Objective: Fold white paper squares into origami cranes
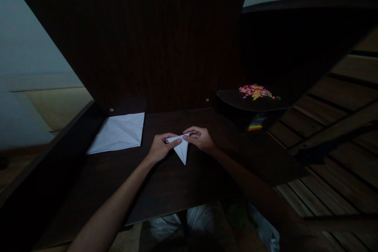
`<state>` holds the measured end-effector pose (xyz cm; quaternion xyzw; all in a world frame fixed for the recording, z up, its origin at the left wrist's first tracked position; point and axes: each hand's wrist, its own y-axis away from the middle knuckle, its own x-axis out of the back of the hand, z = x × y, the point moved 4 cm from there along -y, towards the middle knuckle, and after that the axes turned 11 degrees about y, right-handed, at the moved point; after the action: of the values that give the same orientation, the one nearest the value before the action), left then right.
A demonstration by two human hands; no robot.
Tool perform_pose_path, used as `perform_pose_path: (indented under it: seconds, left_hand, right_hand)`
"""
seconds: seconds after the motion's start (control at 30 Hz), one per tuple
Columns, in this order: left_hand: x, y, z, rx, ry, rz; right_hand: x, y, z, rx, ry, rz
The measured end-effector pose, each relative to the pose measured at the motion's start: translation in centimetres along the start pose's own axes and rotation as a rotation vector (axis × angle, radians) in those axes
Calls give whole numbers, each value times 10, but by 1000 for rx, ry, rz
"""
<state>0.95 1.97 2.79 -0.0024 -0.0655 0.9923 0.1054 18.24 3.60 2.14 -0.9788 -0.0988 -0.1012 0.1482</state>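
Both hands pinch a small folded piece of white paper [182, 150] above the middle of the dark desk. It has a narrow triangular shape, its point toward me and a crease running down it. My left hand [160, 146] grips the upper left corner, thumb on top and fingers behind. My right hand [201, 139] holds the upper right edge the same way, the two thumbs almost meeting. Left of my hands lies a stack of creased white paper sheets [119, 132], apart from them.
A dark upright panel [153, 39] rises behind the desk [177, 193], and a low side wall [59, 157] borders its left. On a rounded shelf [230, 101] at the right sits a heap of small colourful pieces [255, 91]. Wooden slats [339, 126] stand farther right.
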Motion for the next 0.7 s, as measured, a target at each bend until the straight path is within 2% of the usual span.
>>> perform_pose_path:
  seconds: [0.17, 0.57, 0.7]
  left_hand:
    - [0, 0, 1, 18, 49, 30]
    - [2, -2, -3, -16, -16, -16]
    - [2, -1, -2, -45, -31, -23]
  right_hand:
    - [-1, -4, 3, -43, -72, -55]
    - [3, -4, 8, -59, -13, -1]
    - [-4, -3, 10, -94, -39, -120]
